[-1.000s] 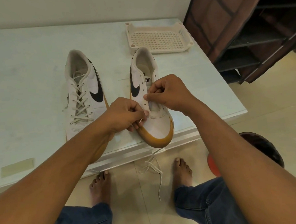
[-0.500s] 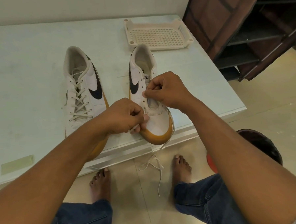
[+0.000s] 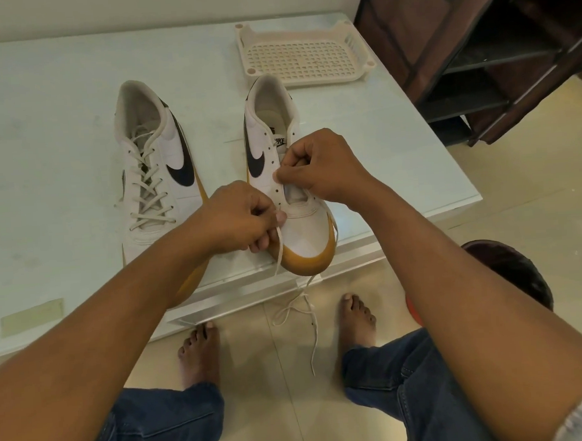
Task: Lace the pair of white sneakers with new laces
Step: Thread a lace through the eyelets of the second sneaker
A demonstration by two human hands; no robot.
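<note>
Two white sneakers with black swooshes and tan soles stand on a pale table (image 3: 57, 97). The left sneaker (image 3: 156, 180) is laced. The right sneaker (image 3: 272, 147) has bare eyelets, its toe at the table's front edge. My left hand (image 3: 239, 219) pinches a white lace (image 3: 279, 244) at the lowest eyelets; the lace's loose end hangs off the table toward the floor. My right hand (image 3: 317, 168) pinches the eyelet edge of the right sneaker beside the tongue.
A cream perforated plastic tray (image 3: 301, 54) sits at the table's far right. A dark brown shelf rack (image 3: 476, 59) stands right of the table. My bare feet and jeans-clad knees are below the table edge. A dark round object lies on the floor at right.
My left hand has drawn the lace a little farther out through the lowest eyelet, so a longer stretch shows beside the toe. My right hand stays on the eyelet edge.
</note>
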